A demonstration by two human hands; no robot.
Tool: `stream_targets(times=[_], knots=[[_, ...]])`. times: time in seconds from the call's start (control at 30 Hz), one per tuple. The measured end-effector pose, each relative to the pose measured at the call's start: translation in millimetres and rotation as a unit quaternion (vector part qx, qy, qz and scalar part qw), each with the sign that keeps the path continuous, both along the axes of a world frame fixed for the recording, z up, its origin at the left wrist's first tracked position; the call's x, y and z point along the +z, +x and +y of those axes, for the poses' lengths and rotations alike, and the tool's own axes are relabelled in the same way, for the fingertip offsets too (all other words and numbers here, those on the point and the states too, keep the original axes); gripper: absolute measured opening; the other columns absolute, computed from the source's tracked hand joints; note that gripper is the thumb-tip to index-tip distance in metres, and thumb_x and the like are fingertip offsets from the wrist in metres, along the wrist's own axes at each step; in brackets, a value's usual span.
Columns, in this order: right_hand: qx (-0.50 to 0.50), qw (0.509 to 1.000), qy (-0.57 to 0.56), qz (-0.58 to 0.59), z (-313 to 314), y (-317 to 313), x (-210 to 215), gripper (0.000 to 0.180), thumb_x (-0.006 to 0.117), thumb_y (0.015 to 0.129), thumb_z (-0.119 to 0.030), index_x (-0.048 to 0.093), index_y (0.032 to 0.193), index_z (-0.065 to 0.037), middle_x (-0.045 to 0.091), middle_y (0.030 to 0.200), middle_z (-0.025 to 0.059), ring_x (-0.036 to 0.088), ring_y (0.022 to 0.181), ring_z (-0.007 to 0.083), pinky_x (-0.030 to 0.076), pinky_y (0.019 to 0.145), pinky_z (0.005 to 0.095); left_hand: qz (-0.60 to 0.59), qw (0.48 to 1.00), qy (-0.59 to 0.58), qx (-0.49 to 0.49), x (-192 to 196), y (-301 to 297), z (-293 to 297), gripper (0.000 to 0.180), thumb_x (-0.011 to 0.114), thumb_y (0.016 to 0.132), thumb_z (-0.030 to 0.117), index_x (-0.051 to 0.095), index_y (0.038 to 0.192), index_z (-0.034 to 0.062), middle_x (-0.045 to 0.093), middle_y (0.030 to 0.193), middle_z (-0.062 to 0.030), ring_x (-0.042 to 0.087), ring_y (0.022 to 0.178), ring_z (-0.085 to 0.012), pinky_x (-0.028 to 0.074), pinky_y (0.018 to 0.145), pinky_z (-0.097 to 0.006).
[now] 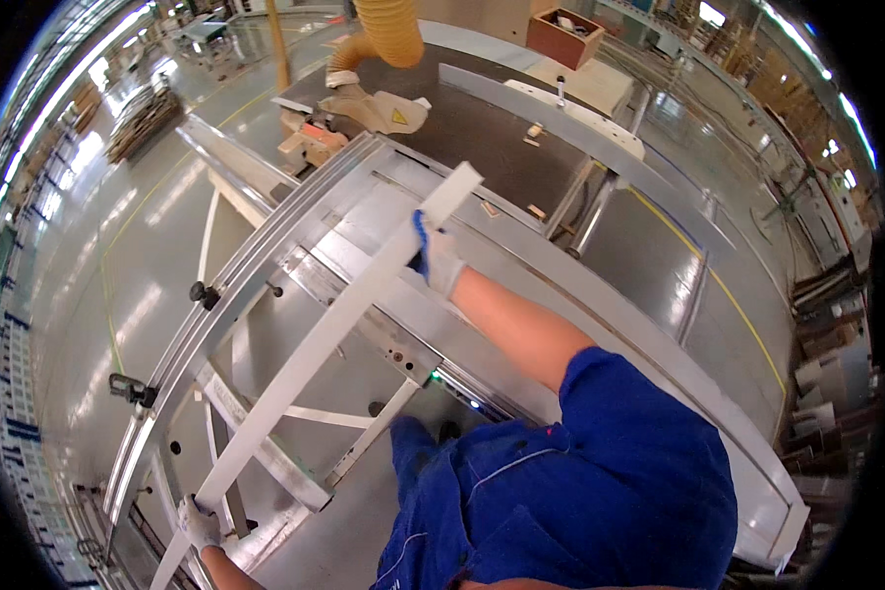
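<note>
A long, narrow white board [311,354] runs diagonally from the lower left up to the middle of the view, over the metal sliding table of a panel saw. My right hand [437,258], in a white and blue work glove, is closed around the board close to its far end. Down at the lower left, my left hand [199,523] grips the same board near its other end, also gloved. Beyond the board's far end sits the saw's beige blade guard [388,111]. The left fingers are partly hidden by the hand itself.
A yellow extraction hose [391,31] drops to the guard. Small wood offcuts [535,130] lie on the dark saw table [472,108], before a metal fence [560,118]. A rail with a clamp [133,389] borders the left. Boards [826,393] are stacked at the right.
</note>
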State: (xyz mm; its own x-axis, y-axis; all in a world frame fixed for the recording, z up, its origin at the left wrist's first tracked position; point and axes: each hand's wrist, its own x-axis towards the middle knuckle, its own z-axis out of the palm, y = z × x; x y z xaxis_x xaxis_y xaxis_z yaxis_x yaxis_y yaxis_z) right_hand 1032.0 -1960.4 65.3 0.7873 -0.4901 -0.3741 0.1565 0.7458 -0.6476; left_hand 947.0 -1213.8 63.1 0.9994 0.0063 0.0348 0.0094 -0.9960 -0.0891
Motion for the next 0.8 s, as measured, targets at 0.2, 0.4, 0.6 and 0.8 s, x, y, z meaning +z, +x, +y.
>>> stream_targets(times=[0.2,0.4,0.6,0.8], knots=[[0.03,0.975,-0.111,0.192,0,84,-76,0.041,0.068,0.094,-0.043,0.066,0.111,-0.006,0.069,0.1,0.0095,0.069,0.078,0.0221,0.063,0.067,0.0381,-0.046,0.971,-0.152,0.178,-75,41,11,0.061,0.067,0.077,0.013,0.054,0.136,0.0026,0.061,0.127,-0.0209,0.055,0.121,-0.0401,0.044,0.105,-0.046],[0.021,0.893,-0.283,0.35,-11,130,-107,0.052,0.062,0.096,-0.043,0.061,0.124,0.001,0.067,0.119,0.0191,0.069,0.097,0.0303,0.058,0.084,0.0387,-0.222,0.451,-0.804,0.319,-141,83,-23,0.049,0.058,0.095,0.027,0.055,0.133,-0.0031,0.061,0.132,-0.0224,0.06,0.119,-0.0413,0.046,0.107,-0.05],[0.052,0.629,-0.652,0.421,3,149,-53,0.07,0.063,0.091,-0.05,0.049,0.144,-0.006,0.038,0.155,0.0223,0.04,0.14,0.0385,0.035,0.114,0.0511,-0.174,0.396,-0.855,0.287,-175,127,-14,0.054,0.055,0.099,0.037,0.055,0.131,-0.0064,0.061,0.132,-0.0223,0.058,0.122,-0.037,0.045,0.108,-0.046],[0.242,0.486,-0.774,0.326,4,163,-64,0.088,0.057,0.086,-0.071,0.038,0.156,-0.021,0.025,0.165,0.0149,0.016,0.149,0.0517,0.021,0.12,0.0594,-0.126,0.404,-0.857,0.293,-179,200,-31,0.053,0.05,0.102,0.038,0.054,0.134,-0.0043,0.061,0.135,-0.0215,0.056,0.126,-0.0352,0.04,0.113,-0.045]])
